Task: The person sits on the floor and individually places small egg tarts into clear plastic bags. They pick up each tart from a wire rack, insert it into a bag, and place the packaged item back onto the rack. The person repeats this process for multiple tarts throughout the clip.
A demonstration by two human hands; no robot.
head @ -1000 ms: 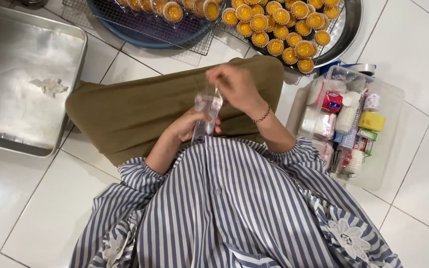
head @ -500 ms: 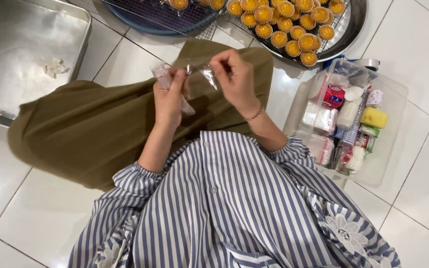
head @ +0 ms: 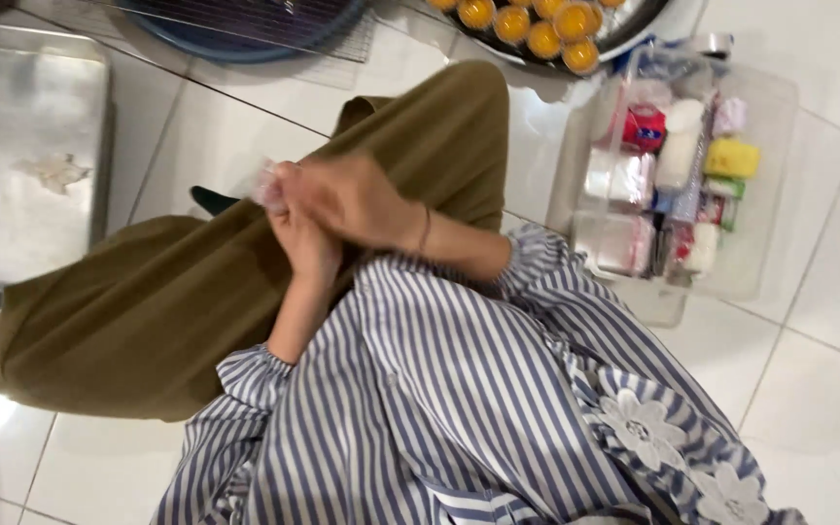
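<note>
Between both hands (head: 328, 209), clear wrapper (head: 269, 185).

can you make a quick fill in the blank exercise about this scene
1. The right hand lies over the left hand, both above the ___-coloured cloth.
2. The clear box of small packets sits on the person's ___ side.
3. The metal tray lies on the white ___ floor.

Missing words: olive; right; tiled

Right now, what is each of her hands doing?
Left hand: closed on a small clear plastic piece.
Right hand: closed over the same piece.
</note>
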